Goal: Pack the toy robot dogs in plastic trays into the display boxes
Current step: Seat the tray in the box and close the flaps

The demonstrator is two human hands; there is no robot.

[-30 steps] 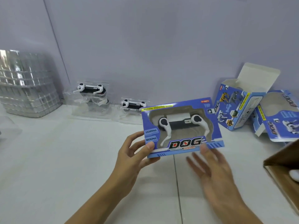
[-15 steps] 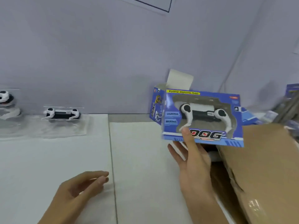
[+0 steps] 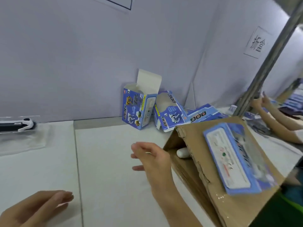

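The packed blue display box (image 3: 236,158), blurred, lies on the flap of a brown cardboard carton (image 3: 201,163) at the right, free of my hands. My right hand (image 3: 152,158) hovers empty left of the carton, fingers loosely spread. Empty too, my left hand (image 3: 37,208) hangs relaxed over the white table (image 3: 111,161) at the bottom left. A toy robot dog in a clear plastic tray (image 3: 18,126) stands at the far left edge. An empty display box (image 3: 139,108) stands upright with its top flap open against the back wall. Another empty box (image 3: 168,112) leans beside it.
A flattened blue box (image 3: 205,113) lies behind the carton. A white rounded object (image 3: 182,152) shows inside the carton. Another person's arms (image 3: 275,118) work at the right beyond a slanted metal post (image 3: 268,63). Grey walls close the back.
My right hand has let go of the packed box, which now lies on the carton flap. That hand has drawn back left. The view has swung right.
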